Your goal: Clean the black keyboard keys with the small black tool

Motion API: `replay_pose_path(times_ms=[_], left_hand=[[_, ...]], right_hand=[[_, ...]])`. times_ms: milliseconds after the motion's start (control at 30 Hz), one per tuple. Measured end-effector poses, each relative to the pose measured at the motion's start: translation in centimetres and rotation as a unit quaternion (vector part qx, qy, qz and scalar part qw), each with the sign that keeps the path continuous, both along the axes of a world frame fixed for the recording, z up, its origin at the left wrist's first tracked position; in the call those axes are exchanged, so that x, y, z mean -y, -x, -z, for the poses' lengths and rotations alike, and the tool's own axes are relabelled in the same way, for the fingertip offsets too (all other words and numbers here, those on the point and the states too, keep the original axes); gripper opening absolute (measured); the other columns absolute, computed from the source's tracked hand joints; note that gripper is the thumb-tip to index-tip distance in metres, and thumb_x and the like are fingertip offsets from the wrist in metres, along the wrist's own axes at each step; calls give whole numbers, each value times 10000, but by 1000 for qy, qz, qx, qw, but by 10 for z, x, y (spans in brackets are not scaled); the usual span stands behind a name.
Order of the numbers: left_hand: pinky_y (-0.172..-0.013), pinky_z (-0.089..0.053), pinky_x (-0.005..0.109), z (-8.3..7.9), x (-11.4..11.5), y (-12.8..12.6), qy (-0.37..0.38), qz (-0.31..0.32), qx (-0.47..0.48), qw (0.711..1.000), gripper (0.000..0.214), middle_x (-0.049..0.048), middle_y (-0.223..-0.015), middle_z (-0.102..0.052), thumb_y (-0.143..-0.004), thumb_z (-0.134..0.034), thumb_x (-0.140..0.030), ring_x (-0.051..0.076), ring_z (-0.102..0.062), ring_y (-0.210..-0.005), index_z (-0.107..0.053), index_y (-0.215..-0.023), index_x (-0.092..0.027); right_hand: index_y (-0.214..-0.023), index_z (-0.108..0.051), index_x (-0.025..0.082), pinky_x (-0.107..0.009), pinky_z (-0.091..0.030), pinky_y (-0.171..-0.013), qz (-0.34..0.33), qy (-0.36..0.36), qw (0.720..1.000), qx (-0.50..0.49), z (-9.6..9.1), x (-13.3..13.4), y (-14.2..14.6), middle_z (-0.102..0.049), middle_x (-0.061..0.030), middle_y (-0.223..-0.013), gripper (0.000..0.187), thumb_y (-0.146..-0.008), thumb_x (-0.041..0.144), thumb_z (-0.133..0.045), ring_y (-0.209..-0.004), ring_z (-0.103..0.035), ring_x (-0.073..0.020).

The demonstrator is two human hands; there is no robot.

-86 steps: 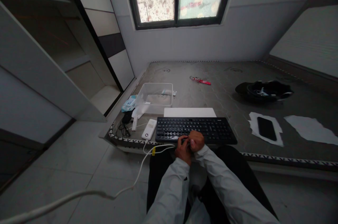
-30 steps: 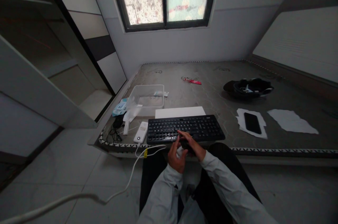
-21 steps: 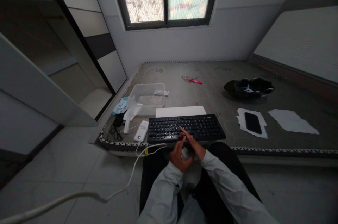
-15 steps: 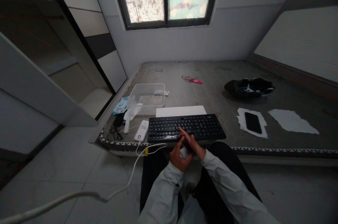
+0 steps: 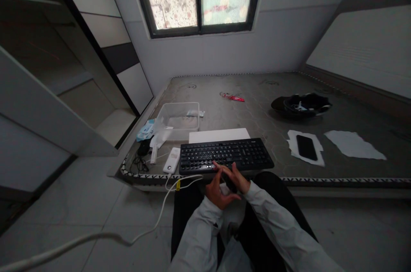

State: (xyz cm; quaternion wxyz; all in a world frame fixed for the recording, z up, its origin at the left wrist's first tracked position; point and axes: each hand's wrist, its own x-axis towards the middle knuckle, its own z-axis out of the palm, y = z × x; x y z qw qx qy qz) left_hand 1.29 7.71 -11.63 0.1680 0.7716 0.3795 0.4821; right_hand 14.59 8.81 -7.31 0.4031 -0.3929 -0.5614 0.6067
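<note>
Cupping a dark object (image 5: pixel 229 182) between left hand (image 5: pixel 217 193) and right hand (image 5: pixel 240 180), near side of the keyboard (image 5: pixel 226 153).
I judge the curled hold steadies it; which hand grips, I cannot tell.

- You can read no word or number clearly.
- Keyboard (image 5: pixel 226 154), lower centre: you see pale key legends and a tiny mark at its upper right corner, all too small.
- White device (image 5: pixel 172 158), lower left of centre: faint print you cannot make out.
- Blue packet (image 5: pixel 146 130), left of centre: blurred markings.
</note>
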Motion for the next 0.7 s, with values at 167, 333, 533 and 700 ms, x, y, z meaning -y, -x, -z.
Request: replay_pose_path(times_ms=[167, 333, 533, 700], left_hand=[[-787, -570, 307, -2, 2, -5, -21, 8, -60, 998, 818, 157, -1204, -597, -675, -664, -333, 242, -636, -1008, -304, -1381, -130], [-695, -582, 289, 3, 2, -8, -48, -28, -52, 997, 756, 150, -1093, -661, -714, -632, -378, 225, -689, -837, -342, -1362, -118], [-650, -573, 264, 2, 0, -3, -24, -41, -11, 999, 906, 129, -943, -712, -669, -625, -639, 207, -698, -715, -355, -1358, -118], [-680, -564, 296, -3, 4, 1, 62, -8, 72, 995, 976, 188, -1067, -663, -641, -381, -838, 239, -689, -817, -422, -1292, -112]], right_hand=[[-1373, -420, 247, -439, -131, -1104, 19, 27, 999, -17, -5, -2, -4, -546, -93, -1245, 924, -735, 798, -40, -1282, -371, -261], [-1357, -444, 243, -466, -178, -1082, 13, 48, 998, -23, -7, -3, -5, -548, -107, -1219, 918, -730, 809, -84, -1268, -380, -280], [-1400, -368, 245, -439, -190, -1080, -3, 53, 998, -30, -10, -1, -3, -485, -104, -1317, 921, -732, 802, -63, -1278, -368, -260], [-1378, -408, 250, -444, -148, -1099, -13, 7, 1000, 0, -1, 0, 1, -451, -87, -1348, 893, -766, 757, -1, -1316, -309, -249]])
